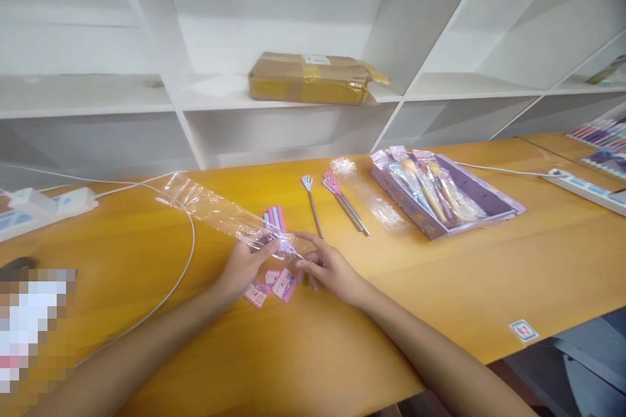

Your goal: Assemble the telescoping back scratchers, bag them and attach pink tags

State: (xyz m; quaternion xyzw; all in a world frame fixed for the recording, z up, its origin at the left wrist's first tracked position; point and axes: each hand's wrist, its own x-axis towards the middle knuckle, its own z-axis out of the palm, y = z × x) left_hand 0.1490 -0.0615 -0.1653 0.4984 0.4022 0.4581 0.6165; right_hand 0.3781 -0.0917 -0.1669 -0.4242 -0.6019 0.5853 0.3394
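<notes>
My left hand [248, 268] is closed on a long clear plastic bag [210, 208], which stretches away to the upper left. At the bag's near end a purple hand-shaped back scratcher [285, 246] shows; how far it is inside is hard to tell. My right hand [328, 268] pinches its thin rod. Beyond my hands lie pink and light-blue handle tubes [276, 216]. To their right are a light-blue back scratcher [313, 208] and several pink back scratchers [345, 202] with metal rods. Pink printed cards [283, 285] lie just below my hands.
A purple box [489, 192] of bagged back scratchers stands right, beside more clear bags [384, 208]. White power strips [49, 212] [587, 192] and a looping cable [190, 247] lie on the wooden table [440, 300]. A taped parcel [310, 78] sits on the white shelf.
</notes>
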